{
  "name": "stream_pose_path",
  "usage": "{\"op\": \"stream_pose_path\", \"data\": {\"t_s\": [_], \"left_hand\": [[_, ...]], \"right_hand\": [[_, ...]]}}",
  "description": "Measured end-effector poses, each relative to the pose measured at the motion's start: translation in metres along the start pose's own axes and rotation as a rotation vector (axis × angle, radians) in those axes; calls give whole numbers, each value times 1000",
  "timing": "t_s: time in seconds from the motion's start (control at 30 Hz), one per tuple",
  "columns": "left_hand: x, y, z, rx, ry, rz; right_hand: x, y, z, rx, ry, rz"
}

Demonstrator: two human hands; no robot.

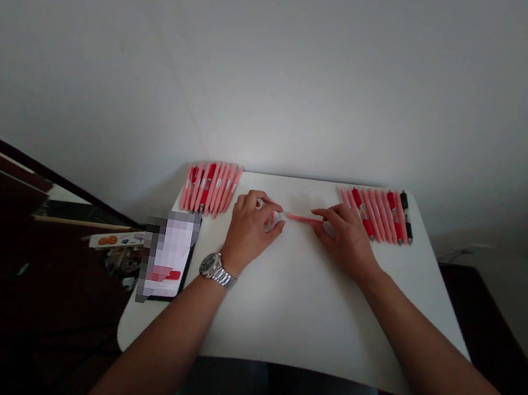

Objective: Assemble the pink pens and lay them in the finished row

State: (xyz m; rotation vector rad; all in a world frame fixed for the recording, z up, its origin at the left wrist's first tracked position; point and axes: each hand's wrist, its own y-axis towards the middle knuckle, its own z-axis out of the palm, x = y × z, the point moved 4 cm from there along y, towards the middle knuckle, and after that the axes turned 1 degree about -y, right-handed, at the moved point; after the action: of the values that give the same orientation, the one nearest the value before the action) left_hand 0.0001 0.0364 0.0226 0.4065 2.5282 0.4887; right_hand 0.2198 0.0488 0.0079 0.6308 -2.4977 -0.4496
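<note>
My right hand point(342, 240) pinches a slim pink pen point(299, 218) between thumb and fingertips, just above the white table point(288, 295). The pen lies nearly level and points left. My left hand point(252, 226) is beside the pen's left end, its fingers curled, with a metal-banded watch point(217, 270) at the wrist. A small pale, pinkish thing shows between its thumb and fingers, too blurred to name. At the far left of the table lies a row of pink and red pens point(210, 188), some with white labels. A second row of pens point(381, 215) lies far right.
A black pen point(406, 218) ends the right-hand row. A phone or tablet point(169, 256), partly blurred out, lies at the table's left edge. The wall point(282, 80) rises behind the table. Left of the table is dark clutter point(121, 262).
</note>
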Motion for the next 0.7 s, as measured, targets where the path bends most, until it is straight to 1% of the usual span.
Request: {"op": "stream_pose_path", "data": {"t_s": [0.2,0.47,0.7], "left_hand": [[1,-1,4,18,12,2],[0,-1,5,14,0,-2],[-3,1,5,28,-13,28]], "right_hand": [[-1,-2,4,15,-28,-3],[1,-1,3,29,-47,-9],[0,0,3,44,-31,6]]}}
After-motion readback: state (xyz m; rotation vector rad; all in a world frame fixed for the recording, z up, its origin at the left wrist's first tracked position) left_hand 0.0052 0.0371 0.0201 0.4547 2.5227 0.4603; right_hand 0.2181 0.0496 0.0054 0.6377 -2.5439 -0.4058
